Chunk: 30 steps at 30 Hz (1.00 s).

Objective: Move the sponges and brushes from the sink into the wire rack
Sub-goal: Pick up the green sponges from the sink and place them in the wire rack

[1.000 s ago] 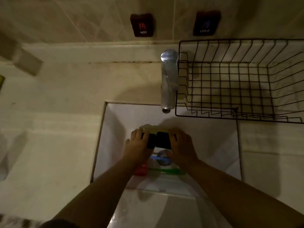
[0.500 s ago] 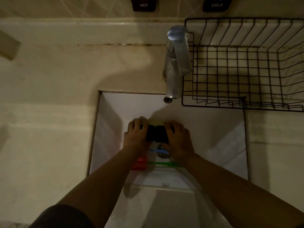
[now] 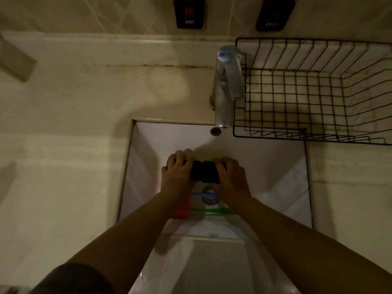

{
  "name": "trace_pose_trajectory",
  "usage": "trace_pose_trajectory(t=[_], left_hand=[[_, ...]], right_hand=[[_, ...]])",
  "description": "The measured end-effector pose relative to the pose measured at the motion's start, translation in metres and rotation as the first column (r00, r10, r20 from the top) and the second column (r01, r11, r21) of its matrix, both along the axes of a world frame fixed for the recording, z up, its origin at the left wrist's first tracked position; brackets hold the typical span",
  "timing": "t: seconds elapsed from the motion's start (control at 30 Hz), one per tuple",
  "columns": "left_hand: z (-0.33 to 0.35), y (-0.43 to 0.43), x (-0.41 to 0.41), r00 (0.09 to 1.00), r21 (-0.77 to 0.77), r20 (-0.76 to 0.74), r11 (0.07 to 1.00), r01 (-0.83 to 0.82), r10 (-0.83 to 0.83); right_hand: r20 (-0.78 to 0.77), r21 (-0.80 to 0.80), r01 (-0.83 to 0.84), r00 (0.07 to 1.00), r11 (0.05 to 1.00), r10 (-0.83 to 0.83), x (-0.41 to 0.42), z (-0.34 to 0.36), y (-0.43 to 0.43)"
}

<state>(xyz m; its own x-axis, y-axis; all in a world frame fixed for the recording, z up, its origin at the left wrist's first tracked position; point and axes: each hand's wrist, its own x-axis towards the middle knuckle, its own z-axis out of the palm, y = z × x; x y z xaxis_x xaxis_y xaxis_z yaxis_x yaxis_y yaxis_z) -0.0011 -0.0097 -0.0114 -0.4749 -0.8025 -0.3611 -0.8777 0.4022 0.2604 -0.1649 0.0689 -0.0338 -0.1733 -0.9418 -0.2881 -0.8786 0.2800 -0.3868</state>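
Two dark sponges (image 3: 204, 172) sit side by side in the white sink (image 3: 265, 162). My left hand (image 3: 177, 174) grips the left one and my right hand (image 3: 231, 177) grips the right one. Below them a blue brush (image 3: 203, 194) lies across the drain (image 3: 210, 196). A green brush (image 3: 214, 211) lies nearer to me, and a red sponge (image 3: 181, 211) shows partly under my left wrist. The black wire rack (image 3: 314, 92) stands on the counter at the upper right with nothing in it.
A chrome tap (image 3: 227, 85) rises between the sink and the rack, right against the rack's left wall. Beige counter (image 3: 63, 145) spreads to the left. HOT (image 3: 189, 11) and COLD (image 3: 273, 12) signs hang on the tiled wall.
Both hands stay on the dark sponges in the sink. The pale sponge behind them a second ago is now hidden. The view has shifted slightly.
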Motion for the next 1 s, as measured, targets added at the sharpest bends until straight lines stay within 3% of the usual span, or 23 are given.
trace_pose_trajectory(t=[0.23,0.4,0.53,1.0], left_hand=[[0.041,0.001,0.004,0.990,-0.007,-0.026,0.991,0.136,-0.136],[0.072,0.010,0.011,0.976,-0.089,-0.150,0.985,0.148,-0.160],[0.098,0.009,0.012,0.967,-0.110,-0.158,0.977,0.184,-0.199],[0.194,0.005,-0.002,0.894,-0.418,-0.205,0.861,0.288,-0.399]], right_hand=[[-0.101,-0.040,-0.042,0.994,0.998,0.038,-0.007,0.048,0.018],[-0.105,-0.132,-0.039,0.994,0.991,0.026,-0.005,0.084,0.032],[-0.106,-0.207,-0.031,0.994,0.978,0.009,-0.005,0.113,0.040],[-0.229,-0.367,-0.088,0.973,0.926,0.002,-0.034,0.221,0.048]])
